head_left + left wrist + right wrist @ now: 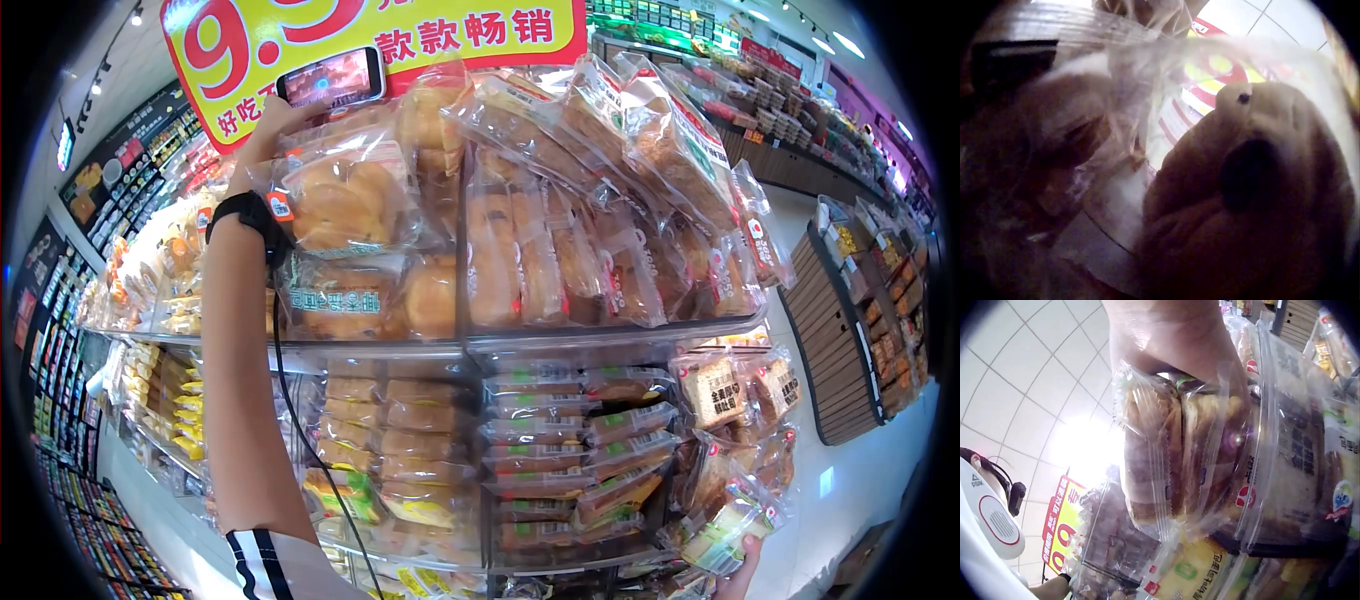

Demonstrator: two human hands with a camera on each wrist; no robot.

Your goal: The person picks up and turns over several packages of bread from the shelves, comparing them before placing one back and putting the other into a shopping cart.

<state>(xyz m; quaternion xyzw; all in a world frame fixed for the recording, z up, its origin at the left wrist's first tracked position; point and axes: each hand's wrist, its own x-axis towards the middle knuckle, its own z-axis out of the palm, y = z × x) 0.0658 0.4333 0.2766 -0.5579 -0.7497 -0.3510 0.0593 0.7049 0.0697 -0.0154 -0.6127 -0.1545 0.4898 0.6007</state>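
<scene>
My left hand (268, 122) is raised to the top of a bread shelf, its arm wearing a black wrist band (245, 213). It holds a phone (331, 77) by the left end, screen towards me, just above a bagged bun (345, 205). The left wrist view is dark and blurred: only the palm (1254, 206) against crinkled plastic. Low at the right, my right hand (743, 570) grips a clear bag of sliced bread (722, 528) beside the bottom shelf. In the right wrist view the fingers (1166, 337) curl round the top of that bread bag (1166, 456).
A tiered rack (560, 345) is packed with bagged buns and loaves on every level. A yellow and red price sign (450, 30) stands behind the top. A wooden display (835, 340) lines the aisle at right, with white floor (850, 470) between. More goods fill the left wall.
</scene>
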